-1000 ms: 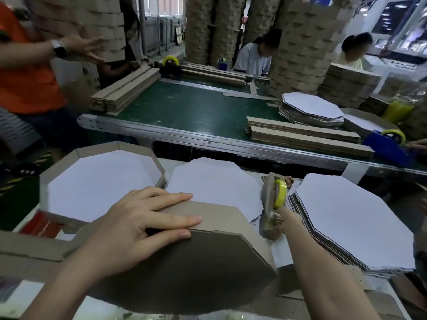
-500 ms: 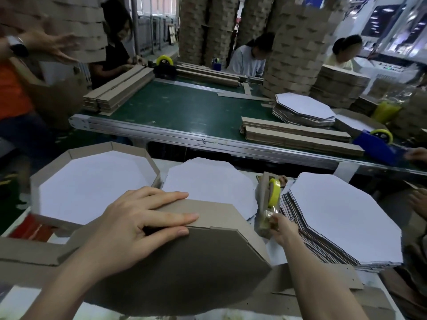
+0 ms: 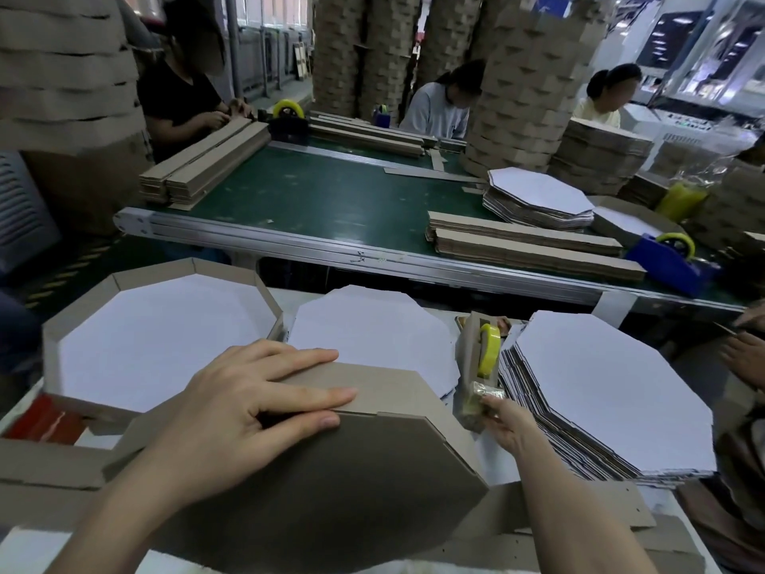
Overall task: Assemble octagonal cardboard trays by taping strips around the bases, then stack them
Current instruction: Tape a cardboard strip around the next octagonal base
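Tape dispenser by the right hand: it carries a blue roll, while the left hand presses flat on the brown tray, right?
Not blue: the head view shows a yellow roll in the tape dispenser, whose lower end the right hand holds. The left hand does press flat on the brown tray.

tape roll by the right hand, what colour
Yellow. The tape roll sits in the dispenser that the right hand holds; the head view shows it best.

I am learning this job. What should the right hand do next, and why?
Probably pull tape from the dispenser to the strip: the right hand pinches at its foot, and the left hand presses the strip onto the base.
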`<state>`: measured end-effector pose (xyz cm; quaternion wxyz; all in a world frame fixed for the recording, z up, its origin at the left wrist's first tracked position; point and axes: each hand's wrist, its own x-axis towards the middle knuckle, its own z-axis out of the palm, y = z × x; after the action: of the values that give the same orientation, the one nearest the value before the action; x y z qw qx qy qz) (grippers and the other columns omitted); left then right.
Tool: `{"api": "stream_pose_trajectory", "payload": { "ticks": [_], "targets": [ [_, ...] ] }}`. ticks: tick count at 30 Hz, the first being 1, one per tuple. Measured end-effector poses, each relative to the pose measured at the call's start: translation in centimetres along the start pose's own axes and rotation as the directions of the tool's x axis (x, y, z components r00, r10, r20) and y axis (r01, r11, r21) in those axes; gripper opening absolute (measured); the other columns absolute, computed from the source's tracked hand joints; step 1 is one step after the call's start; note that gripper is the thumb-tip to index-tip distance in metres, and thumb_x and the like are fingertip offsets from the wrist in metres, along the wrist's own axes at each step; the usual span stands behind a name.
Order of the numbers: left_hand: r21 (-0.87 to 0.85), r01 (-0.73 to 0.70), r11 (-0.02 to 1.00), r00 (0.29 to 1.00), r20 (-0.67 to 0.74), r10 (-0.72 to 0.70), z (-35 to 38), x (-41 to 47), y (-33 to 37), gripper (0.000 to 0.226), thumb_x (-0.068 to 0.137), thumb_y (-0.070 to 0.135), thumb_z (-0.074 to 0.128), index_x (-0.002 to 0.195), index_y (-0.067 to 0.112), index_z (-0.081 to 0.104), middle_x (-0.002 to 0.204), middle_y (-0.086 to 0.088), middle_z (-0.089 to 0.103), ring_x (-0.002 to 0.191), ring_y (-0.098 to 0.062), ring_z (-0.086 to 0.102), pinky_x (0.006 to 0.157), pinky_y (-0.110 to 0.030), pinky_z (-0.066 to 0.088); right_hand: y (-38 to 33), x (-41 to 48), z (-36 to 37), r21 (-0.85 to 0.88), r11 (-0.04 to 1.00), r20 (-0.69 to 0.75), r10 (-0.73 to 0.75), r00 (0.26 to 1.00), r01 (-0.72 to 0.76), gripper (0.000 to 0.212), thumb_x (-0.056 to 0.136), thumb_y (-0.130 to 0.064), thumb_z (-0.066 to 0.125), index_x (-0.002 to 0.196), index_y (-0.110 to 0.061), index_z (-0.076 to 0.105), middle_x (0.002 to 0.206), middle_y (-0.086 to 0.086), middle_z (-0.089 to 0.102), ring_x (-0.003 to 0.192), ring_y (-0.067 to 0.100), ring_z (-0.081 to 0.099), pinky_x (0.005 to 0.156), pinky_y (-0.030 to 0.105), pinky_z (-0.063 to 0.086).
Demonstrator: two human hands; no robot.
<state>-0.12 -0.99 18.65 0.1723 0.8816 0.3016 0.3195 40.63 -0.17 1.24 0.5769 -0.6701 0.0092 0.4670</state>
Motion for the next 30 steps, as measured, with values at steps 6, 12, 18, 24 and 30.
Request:
{"api": "stream_pose_trajectory", "payload": {
  "ticks": [6, 12, 18, 24, 30],
  "targets": [
    [0.006, -0.005, 1.000, 1.000, 0.004, 0.005, 0.0, 0.1, -0.3, 0.026, 0.083, 0.063, 0.050, 0.106, 0.063, 0.063, 0.126, 0.032, 0.056, 0.112, 0.004, 0.051, 0.086, -0.036, 0.049, 0.4, 0.1, 0.1, -0.013, 1.000, -0.040, -0.009, 0.999, 0.008, 0.004, 0.090, 0.008, 0.062, 0.090, 0.009, 0.058, 0.083, 0.020, 0.063, 0.072, 0.029, 0.063, 0.044, 0.030, 0.055],
    [0.002, 0.001, 1.000, 1.000, -0.009, -0.001, 0.1, 0.0, -0.6, 0.026, 0.083, 0.063, 0.050, 0.105, 0.063, 0.062, 0.126, 0.032, 0.056, 0.112, 0.003, 0.052, 0.085, -0.036, 0.050, -0.2, 1.5, 0.2, -0.167, 0.986, -0.081, 0.006, 0.997, -0.020, 0.013, 0.087, 0.003, 0.067, 0.093, 0.009, 0.057, 0.083, 0.021, 0.062, 0.069, 0.029, 0.063, 0.074, 0.040, 0.054],
    [-0.004, 0.010, 1.000, 1.000, -0.013, -0.010, 0.0, -0.2, -0.9, 0.026, 0.083, 0.064, 0.050, 0.106, 0.064, 0.062, 0.126, 0.033, 0.056, 0.113, 0.005, 0.050, 0.085, -0.035, 0.049, -1.1, 1.6, 0.7, -0.587, 0.809, -0.200, -0.132, 0.971, -0.011, 0.022, 0.087, -0.007, 0.073, 0.085, 0.004, 0.054, 0.074, 0.015, 0.058, 0.060, 0.022, 0.057, 0.047, 0.027, 0.049],
    [-0.010, 0.018, 1.000, 1.000, 0.007, -0.018, -0.2, -0.7, -0.9, 0.027, 0.082, 0.066, 0.047, 0.107, 0.067, 0.059, 0.126, 0.036, 0.054, 0.114, 0.006, 0.049, 0.088, -0.031, 0.047, -0.6, 0.0, 0.5, -0.885, 0.465, -0.174, -0.341, 0.924, 0.004, 0.004, 0.089, 0.001, 0.052, 0.087, -0.002, 0.054, 0.081, 0.014, 0.057, 0.073, 0.026, 0.058, 0.067, 0.038, 0.054],
    [-0.019, 0.029, 0.999, 1.000, -0.002, -0.029, -0.6, -1.4, -0.8, 0.029, 0.082, 0.067, 0.044, 0.106, 0.065, 0.060, 0.127, 0.036, 0.052, 0.112, 0.009, 0.045, 0.089, -0.020, 0.038, -2.8, -4.9, 5.1, -0.777, 0.532, 0.081, -0.446, 0.891, 0.337, 0.016, 0.095, -0.009, 0.053, 0.088, -0.004, 0.066, 0.077, 0.009, 0.063, 0.061, 0.021, 0.055, 0.052, 0.026, 0.044]
  ]
}}
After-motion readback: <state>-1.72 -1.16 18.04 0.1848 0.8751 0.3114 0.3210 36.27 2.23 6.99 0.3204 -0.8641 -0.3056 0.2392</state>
